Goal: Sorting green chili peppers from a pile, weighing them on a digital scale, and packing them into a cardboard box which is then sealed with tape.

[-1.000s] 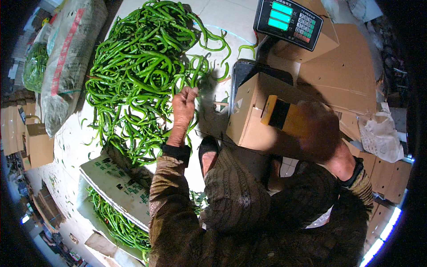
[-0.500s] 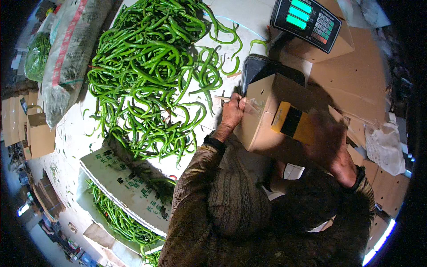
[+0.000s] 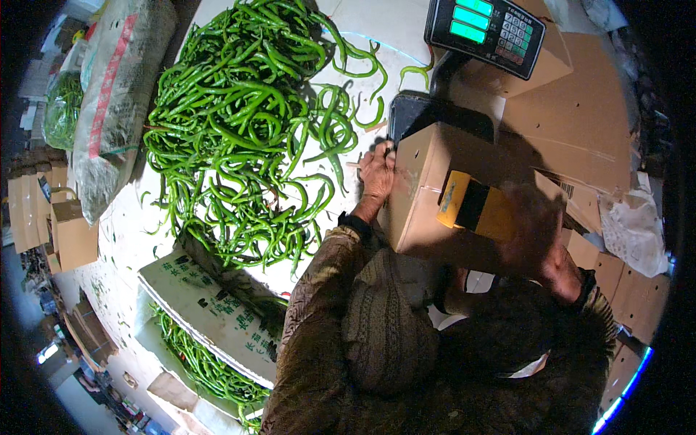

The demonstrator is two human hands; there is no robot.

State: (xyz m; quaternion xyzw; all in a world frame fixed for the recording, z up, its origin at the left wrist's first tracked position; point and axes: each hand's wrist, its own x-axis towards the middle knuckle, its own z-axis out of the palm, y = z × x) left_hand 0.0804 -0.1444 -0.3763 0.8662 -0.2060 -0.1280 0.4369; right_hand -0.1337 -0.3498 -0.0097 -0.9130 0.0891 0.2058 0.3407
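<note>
A closed cardboard box (image 3: 409, 192) stands partly over the black scale platform (image 3: 442, 112). My left hand (image 3: 378, 172) lies against the box's left end, its fingers extended and pressed to the cardboard. On the box's top sits a yellow tape dispenser (image 3: 453, 199) with a black band. My right hand (image 3: 540, 235), dark and smeared by motion, is at the dispenser's right end and grips it; its fingers are hard to make out. Clear tape shows faintly near the box's left end. Beside my left hand is a thin brown strip (image 3: 353, 165).
Long green chilli peppers (image 3: 239, 130) are heaped on the white table to the left. A white foam box (image 3: 210, 319) nearer me holds more. The scale display (image 3: 484, 32) glows green at the back. Flattened cardboard (image 3: 565, 109) lies right; a stuffed sack (image 3: 119, 109) lies far left.
My left hand has flattened against the box end, its fingers less curled than before. The tape dispenser stays on the box top in my right hand. The whole view has shifted slightly.
</note>
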